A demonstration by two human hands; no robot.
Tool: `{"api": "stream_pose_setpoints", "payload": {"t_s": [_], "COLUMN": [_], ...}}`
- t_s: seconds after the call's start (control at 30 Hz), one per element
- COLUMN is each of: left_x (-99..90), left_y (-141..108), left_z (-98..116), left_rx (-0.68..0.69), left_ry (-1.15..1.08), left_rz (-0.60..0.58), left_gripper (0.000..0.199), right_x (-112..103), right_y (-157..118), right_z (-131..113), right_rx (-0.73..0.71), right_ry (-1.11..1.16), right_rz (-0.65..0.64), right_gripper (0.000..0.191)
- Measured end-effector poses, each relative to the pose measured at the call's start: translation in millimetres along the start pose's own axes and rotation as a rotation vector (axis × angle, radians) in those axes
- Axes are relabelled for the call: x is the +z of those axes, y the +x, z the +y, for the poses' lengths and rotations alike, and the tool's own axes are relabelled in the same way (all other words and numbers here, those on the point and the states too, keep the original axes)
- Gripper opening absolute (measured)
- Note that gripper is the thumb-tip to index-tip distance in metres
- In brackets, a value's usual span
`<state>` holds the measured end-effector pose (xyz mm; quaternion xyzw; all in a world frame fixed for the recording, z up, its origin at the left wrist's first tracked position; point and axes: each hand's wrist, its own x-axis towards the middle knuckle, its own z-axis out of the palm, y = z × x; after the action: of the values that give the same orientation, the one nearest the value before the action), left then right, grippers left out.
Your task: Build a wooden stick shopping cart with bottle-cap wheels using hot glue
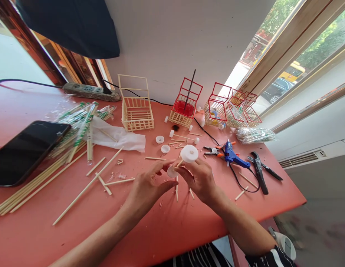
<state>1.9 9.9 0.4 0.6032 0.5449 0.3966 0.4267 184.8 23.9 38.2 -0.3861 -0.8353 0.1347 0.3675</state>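
Above the table's middle, my right hand point(200, 176) pinches a short wooden stick point(178, 163). On the stick's upper end sits a round white bottle cap point(189, 153), its flat face turned up toward me. A second white cap point(172, 171) is at the lower end, partly hidden by fingers. My left hand point(151, 178) closes on this lower cap with its fingertips, the thumb below it. Two loose white caps, one farther back point(159, 139) and one nearer point(165, 148), lie just beyond my hands. Behind them rests a stick with a cap on each end point(185, 137).
Several small stick-built carts, one plain point(137, 115) and one red-trimmed point(183, 111), stand along the wall. A blue glue gun point(232, 155), orange-handled pliers point(213, 150) and black-handled cutters point(261, 170) lie right. Wooden sticks point(44, 174), a phone point(30, 148) and a power strip point(90, 91) are left.
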Motion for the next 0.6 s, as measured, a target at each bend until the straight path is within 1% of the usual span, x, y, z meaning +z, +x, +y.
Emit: {"api": "stream_pose_setpoints", "payload": {"t_s": [0.17, 0.3, 0.43, 0.6], "left_x": [-1.4, -1.4, -2.2, -3.2], "left_y": [0.6, -0.6, -0.9, 0.1], "left_z": [3.1, 4.3, 5.1, 3.5], "left_rx": [0.004, -0.026, -0.016, -0.04], "left_ry": [-0.02, -0.012, -0.031, -0.072], "left_rz": [0.015, 0.035, 0.029, 0.003], "left_gripper": [0.042, 0.034, 0.031, 0.03], "right_x": [-0.5, -0.2, 0.6, 1.3], "right_y": [0.0, -1.2, -2.0, -2.7], "right_z": [-0.1, -1.1, -1.7, -2.1], "right_rx": [0.008, 0.022, 0.017, 0.009], "right_ry": [0.014, 0.02, 0.025, -0.001], "right_rz": [-0.027, -0.023, -0.018, -0.017], "right_gripper": [0.024, 0.021, 0.018, 0.017]}}
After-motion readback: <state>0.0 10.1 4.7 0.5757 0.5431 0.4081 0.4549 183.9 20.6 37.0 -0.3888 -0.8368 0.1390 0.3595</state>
